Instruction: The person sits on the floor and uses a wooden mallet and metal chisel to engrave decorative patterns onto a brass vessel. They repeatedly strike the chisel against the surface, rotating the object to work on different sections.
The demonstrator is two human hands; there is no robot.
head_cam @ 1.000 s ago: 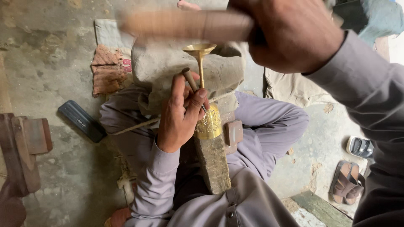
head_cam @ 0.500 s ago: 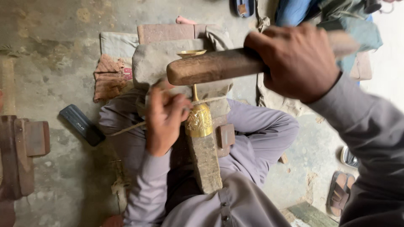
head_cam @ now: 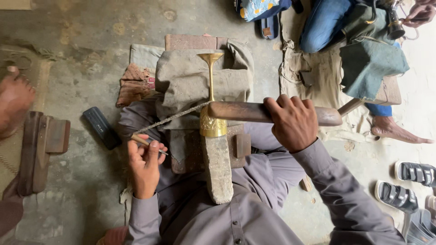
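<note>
1. Brass goblet (head_cam: 212, 113) lies at centre on a stone block (head_cam: 219, 168).
2. Right hand (head_cam: 293, 122), at 3 o'clock, clenches a wooden mallet (head_cam: 240, 111) over the goblet.
3. Left hand (head_cam: 145, 161), at 8 o'clock, pinches a thin chisel (head_cam: 169, 120), wrist bent.

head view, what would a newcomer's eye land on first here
A shiny brass goblet lies at centre on a stone block over the person's lap. The right hand holds a wooden mallet across it. The left hand pinches a thin chisel that slants up toward the goblet.
</note>
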